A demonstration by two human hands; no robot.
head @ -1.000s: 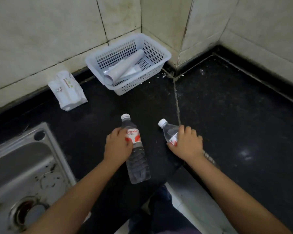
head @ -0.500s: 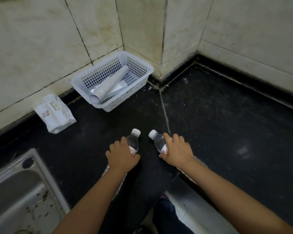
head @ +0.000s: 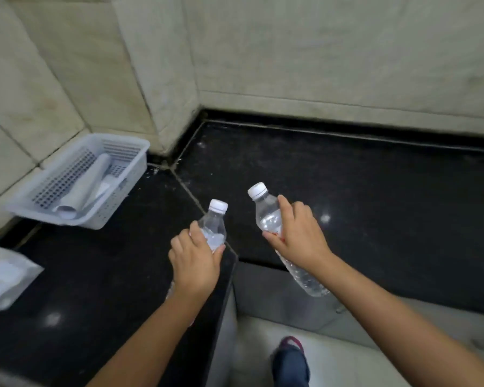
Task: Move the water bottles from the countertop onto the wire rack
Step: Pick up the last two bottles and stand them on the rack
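Note:
I hold two clear water bottles with white caps above the black countertop (head: 361, 191). My left hand (head: 194, 261) is wrapped around the left bottle (head: 214, 227), whose lower body is hidden behind the hand. My right hand (head: 299, 236) grips the right bottle (head: 266, 210) at its label; that bottle is tilted, cap up and left, with its base out over the counter's front edge. No wire rack is in view.
A white perforated plastic basket (head: 126, 185) with a rolled paper stands at the back left against the tiled wall. A white wipes pack (head: 6, 277) lies at the left edge. The counter bends around an inner corner; floor and a foot (head: 291, 358) show below.
Both bottles have been lifted off the countertop, each in one hand. The view has swung right, so the sink has left the frame and the basket now sits far left.

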